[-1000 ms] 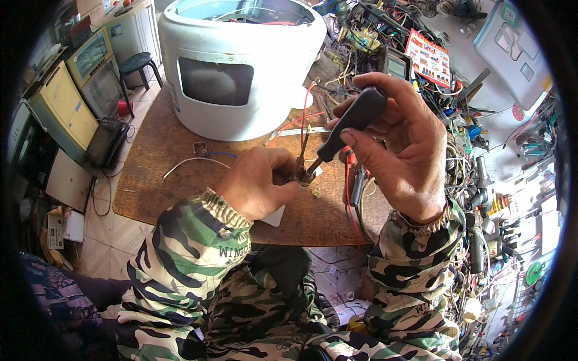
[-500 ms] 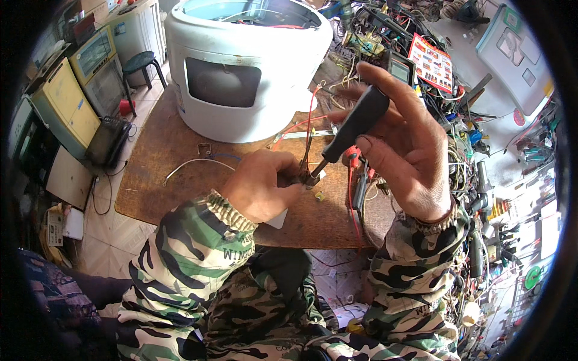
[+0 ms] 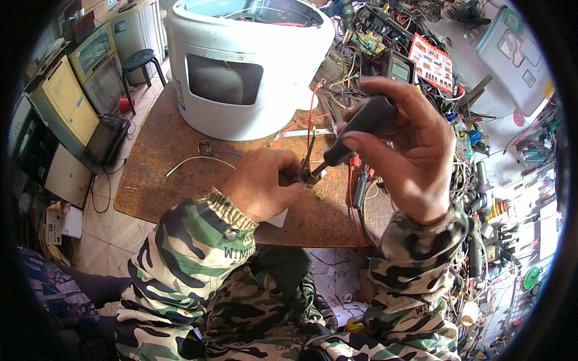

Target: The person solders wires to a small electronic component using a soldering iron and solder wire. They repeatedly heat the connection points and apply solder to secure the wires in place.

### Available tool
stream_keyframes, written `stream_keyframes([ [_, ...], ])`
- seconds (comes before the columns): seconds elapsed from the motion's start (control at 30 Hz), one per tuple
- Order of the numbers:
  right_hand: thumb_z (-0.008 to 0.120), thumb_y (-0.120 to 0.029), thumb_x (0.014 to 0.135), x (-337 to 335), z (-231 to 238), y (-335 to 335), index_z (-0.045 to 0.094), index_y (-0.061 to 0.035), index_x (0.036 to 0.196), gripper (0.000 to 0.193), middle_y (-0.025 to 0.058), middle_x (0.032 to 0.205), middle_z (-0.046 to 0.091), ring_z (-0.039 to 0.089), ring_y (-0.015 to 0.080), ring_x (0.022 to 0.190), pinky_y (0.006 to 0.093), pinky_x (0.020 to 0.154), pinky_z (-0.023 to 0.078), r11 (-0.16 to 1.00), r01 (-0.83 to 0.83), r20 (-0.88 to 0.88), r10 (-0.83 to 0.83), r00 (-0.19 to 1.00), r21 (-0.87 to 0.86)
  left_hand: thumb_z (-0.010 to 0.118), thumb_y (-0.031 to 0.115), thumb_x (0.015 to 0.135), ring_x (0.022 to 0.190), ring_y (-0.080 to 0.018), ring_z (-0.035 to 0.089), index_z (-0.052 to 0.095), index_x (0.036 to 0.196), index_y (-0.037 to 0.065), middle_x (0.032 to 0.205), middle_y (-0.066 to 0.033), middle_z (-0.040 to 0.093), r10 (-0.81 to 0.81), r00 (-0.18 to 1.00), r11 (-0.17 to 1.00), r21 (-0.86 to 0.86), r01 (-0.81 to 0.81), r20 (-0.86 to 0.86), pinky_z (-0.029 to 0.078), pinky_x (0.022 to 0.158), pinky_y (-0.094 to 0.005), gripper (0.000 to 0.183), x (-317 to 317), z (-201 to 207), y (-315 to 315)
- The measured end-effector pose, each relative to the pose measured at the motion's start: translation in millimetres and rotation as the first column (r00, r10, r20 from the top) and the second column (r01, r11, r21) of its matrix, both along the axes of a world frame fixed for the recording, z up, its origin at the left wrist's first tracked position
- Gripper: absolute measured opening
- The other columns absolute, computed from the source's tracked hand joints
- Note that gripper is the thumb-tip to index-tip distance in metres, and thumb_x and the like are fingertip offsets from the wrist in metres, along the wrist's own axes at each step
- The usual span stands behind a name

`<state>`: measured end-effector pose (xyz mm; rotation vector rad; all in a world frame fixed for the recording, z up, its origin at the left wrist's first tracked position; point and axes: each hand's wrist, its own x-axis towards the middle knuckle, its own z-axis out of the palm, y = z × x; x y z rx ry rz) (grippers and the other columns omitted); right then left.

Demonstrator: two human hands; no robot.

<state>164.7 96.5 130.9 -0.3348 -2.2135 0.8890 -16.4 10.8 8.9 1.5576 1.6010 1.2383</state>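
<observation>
One hand of ours, the right hand [image 3: 421, 157], was curled around a screwdriver [image 3: 368, 125], whose shaft slanted down to a small part [image 3: 311, 179]. Our left hand [image 3: 265, 183], nearly closed, pinched this part above the table [image 3: 150, 195]. Farther out, a white wire [image 3: 198, 158] lay there, and a white casing [image 3: 280, 75] stood behind it.

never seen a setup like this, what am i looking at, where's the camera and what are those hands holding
There's no robot here, just a person's two bare hands. The view is from a wide fisheye camera on their head, looking down, so straight edges bend. The left hand pinches a small part, too small to identify. The right hand holds what looks like a screwdriver, angled down toward it. On the wooden table are a white housing and loose wires.
</observation>
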Motion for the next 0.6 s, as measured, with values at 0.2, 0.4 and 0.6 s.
stream_keyframes([
  [0.2,0.084,-0.004,0.081,-12,-16,-8,0.062,-0.0025,0.128,0.051,0.0021,0.091,0.065,0.061,0.0081,0.078,0.0242,0.073,0.051,0.866,0.328,-0.123,-0.305,0.944,0.376,0.073,0.014,0.077,0.067,-0.0271,0.068,0.068,0.088,-0.005,0.071,-0.0168,0.067,-0.002,1.0,1.0,0.031,0.001,0.024,0.052,0.064,-0.0389,0.022,0,-4,1],
  [0.4,0.079,-0.003,0.086,-6,-4,-15,0.057,0.0008,0.135,0.054,0.0061,0.094,0.069,0.069,0.0131,0.088,0.0277,0.082,0.057,0.987,0.008,-0.136,-0.031,0.99,-0.163,0.073,0.01,0.077,0.066,-0.0238,0.066,0.067,0.088,-0.006,0.072,-0.016,0.067,-0.049,0.994,0.998,-0.041,0.053,0.094,0.051,0.064,-0.0376,0.02,1,-3,5],
  [0.6,0.082,-0.009,0.085,-11,-9,-12,0.063,-0.0039,0.125,0.044,-0.0017,0.077,0.061,0.064,0.0076,0.075,0.0239,0.07,0.054,0.843,0.361,-0.018,-0.386,0.922,0.398,0.074,0.01,0.078,0.067,-0.0226,0.067,0.067,0.089,-0.006,0.072,-0.0155,0.067,-0.029,0.994,0.999,0.017,0.027,0.107,0.051,0.064,-0.0369,0.021,-1,-12,4],
])
